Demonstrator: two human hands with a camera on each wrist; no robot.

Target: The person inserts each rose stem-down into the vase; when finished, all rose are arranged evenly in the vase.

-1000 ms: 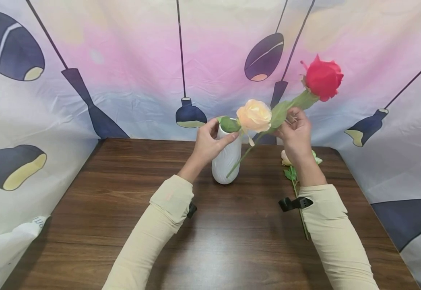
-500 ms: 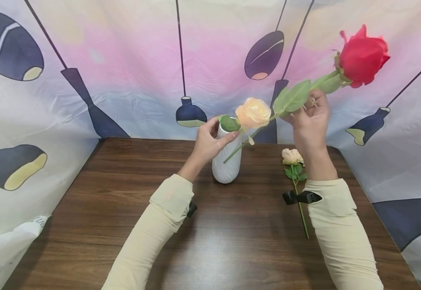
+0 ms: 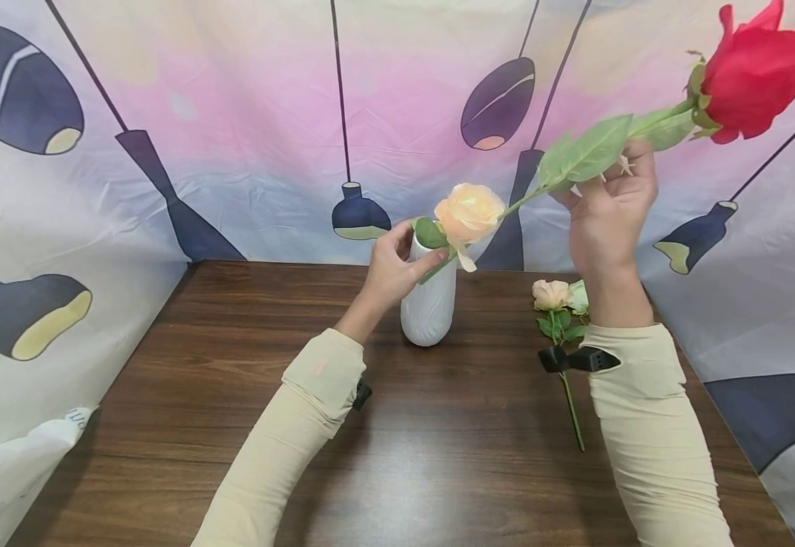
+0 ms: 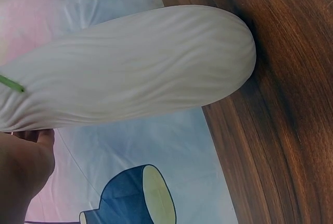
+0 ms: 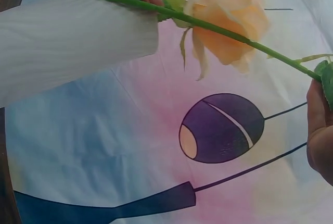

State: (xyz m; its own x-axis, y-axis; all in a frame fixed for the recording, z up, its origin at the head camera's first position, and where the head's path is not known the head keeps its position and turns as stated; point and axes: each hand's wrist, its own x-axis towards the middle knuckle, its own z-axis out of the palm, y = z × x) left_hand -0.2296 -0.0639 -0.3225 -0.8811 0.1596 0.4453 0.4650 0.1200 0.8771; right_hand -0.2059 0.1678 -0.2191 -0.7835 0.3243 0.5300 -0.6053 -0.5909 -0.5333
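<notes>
A white ridged vase (image 3: 432, 304) stands upright on the table, gripped near its rim by my left hand (image 3: 397, 262). From its mouth leans a peach rose (image 3: 469, 213) with a green leaf. My right hand (image 3: 609, 213), raised at the right, pinches the leafy stem of a red rose (image 3: 756, 76). That rose slants with its bloom up and to the right. In the right wrist view its green stem (image 5: 229, 34) crosses in front of the peach bloom and the vase top. The cut end of the stem (image 4: 11, 83) overlaps the vase's upper part in the left wrist view.
Another peach rose (image 3: 551, 295) lies on the brown wooden table (image 3: 233, 342) beside the right forearm, with a pale greenish flower (image 3: 578, 298) next to it. A printed cloth backdrop (image 3: 267, 152) rises behind and along the sides of the table.
My right hand has moved up and to the right with the red rose. Its stem's lower end has risen from low on the vase to near the rim. My left hand stays put.
</notes>
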